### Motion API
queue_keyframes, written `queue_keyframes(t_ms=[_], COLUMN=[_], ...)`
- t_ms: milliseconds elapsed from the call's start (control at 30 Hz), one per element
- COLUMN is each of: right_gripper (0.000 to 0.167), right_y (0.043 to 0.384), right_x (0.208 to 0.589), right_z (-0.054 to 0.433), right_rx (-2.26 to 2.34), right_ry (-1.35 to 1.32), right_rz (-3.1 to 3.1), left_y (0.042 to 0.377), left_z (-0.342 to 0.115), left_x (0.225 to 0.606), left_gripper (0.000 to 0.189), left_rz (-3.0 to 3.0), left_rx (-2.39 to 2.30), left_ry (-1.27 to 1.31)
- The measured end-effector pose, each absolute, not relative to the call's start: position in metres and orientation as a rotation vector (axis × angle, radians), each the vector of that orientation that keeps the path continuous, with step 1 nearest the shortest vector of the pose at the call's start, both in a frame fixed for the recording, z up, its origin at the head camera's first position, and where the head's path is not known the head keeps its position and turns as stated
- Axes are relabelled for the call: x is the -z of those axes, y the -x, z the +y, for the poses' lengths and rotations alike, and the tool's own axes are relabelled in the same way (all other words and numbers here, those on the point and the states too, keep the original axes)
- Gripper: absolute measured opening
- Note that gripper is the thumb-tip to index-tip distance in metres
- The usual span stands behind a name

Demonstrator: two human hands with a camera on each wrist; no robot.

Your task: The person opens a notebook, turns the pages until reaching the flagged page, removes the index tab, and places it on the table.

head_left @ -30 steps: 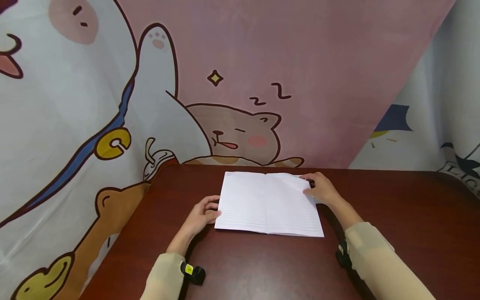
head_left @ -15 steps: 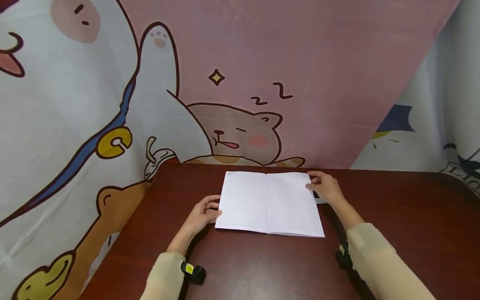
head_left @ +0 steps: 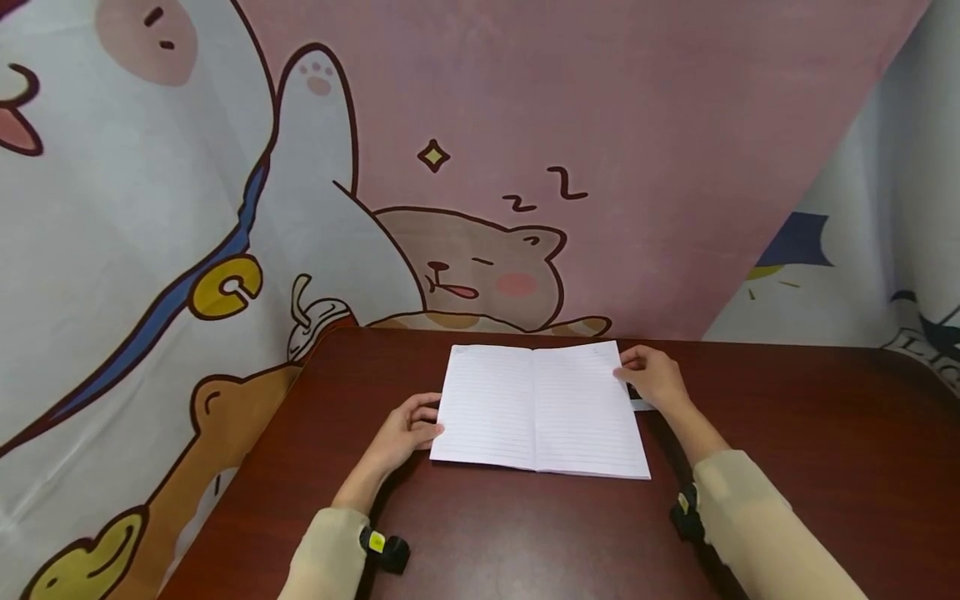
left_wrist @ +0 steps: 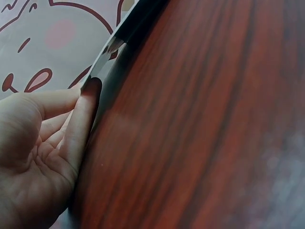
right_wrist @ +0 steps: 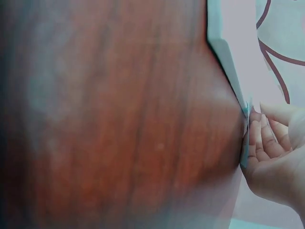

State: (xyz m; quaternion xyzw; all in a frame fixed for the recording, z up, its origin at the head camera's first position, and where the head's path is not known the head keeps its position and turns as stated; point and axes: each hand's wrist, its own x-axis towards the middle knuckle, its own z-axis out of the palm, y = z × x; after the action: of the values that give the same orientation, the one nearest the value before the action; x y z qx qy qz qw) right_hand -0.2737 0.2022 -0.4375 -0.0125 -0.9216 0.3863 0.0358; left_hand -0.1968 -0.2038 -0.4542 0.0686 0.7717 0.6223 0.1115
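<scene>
An open notebook (head_left: 538,410) with lined white pages lies flat on the dark red wooden worktop (head_left: 787,467), near its far edge and in front of a cartoon cat backdrop (head_left: 480,267). My left hand (head_left: 405,429) rests at the left edge of the notebook, the fingers (left_wrist: 78,126) loosely curled and touching the edge. My right hand (head_left: 651,377) is at the upper right edge, where its fingers (right_wrist: 267,136) pinch the page edge.

Open white lined notebook (head_left: 538,410): matt paper, smooth.
Dark red-brown table (head_left: 787,467): polished wood grain, slight sheen.
Pink cartoon backdrop (head_left: 600,125): matt printed cloth.
</scene>
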Motion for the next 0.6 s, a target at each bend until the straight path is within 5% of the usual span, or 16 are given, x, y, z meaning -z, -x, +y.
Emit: queue_keyframes(t_ms=[600], right_gripper=[0.021], right_y=[0.271], right_x=[0.432], right_z=[0.188], right_rx=[-1.238], right_ry=[-0.133], right_rz=[-2.735], left_y=[0.198], left_z=[-0.202], left_x=[0.455], left_gripper=[0.053], left_rz=[2.270], left_rx=[-1.815], left_ry=[-0.169])
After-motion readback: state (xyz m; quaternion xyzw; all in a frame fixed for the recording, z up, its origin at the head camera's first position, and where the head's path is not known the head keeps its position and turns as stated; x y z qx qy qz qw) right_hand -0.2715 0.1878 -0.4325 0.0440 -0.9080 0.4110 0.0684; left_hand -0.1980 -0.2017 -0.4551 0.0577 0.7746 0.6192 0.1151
